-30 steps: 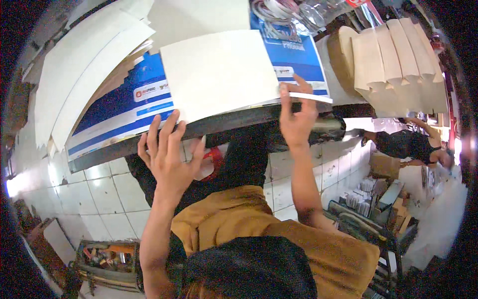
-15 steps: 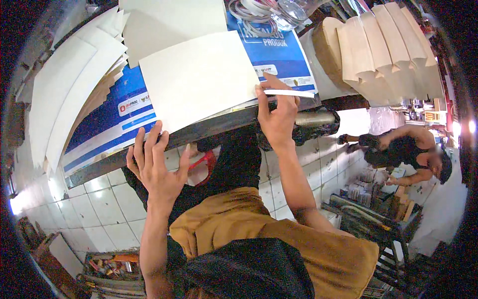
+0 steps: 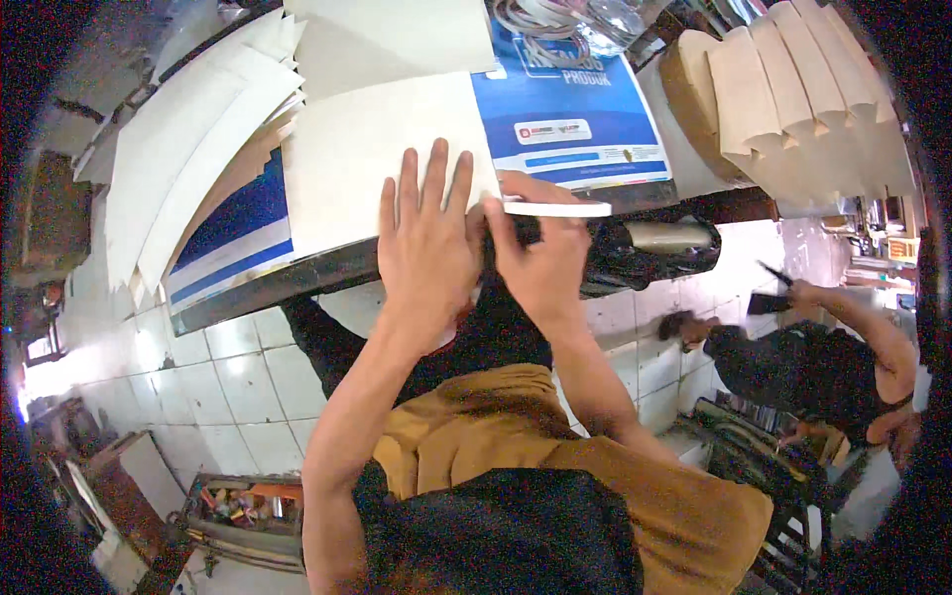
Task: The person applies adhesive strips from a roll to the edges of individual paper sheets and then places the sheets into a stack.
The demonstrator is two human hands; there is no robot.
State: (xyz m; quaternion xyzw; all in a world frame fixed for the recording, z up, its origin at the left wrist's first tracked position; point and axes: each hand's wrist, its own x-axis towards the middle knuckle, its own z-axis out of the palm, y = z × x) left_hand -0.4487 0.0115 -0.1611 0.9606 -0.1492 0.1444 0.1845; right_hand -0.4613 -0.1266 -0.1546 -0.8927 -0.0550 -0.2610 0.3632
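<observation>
A cream paper sheet (image 3: 337, 149) lies at the bench's front edge, partly over a blue printed sheet (image 3: 595, 109). My left hand (image 3: 431, 243) rests flat on its right part, palm down, fingers stretched out and slightly spread. Beside it, at the sheet's right edge, my right hand (image 3: 545, 253) is closed on a narrow white strip (image 3: 570, 209). The strip sticks out to the right past the fingers; its other end is hidden in the hand. My two thumbs are close together near the sheet's lower right corner.
A fanned stack of cream sheets (image 3: 188, 129) is on the left, another sheet (image 3: 397, 40) behind. Folded tan paper bundles (image 3: 783, 89) stand at the right, with rolls of bands (image 3: 545, 20) at the back. Another person (image 3: 803, 377) works at the far right.
My left hand has moved from the sheet's lower left corner to flat on its right part. My right hand keeps the strip at the right edge. The other person has shifted position.
</observation>
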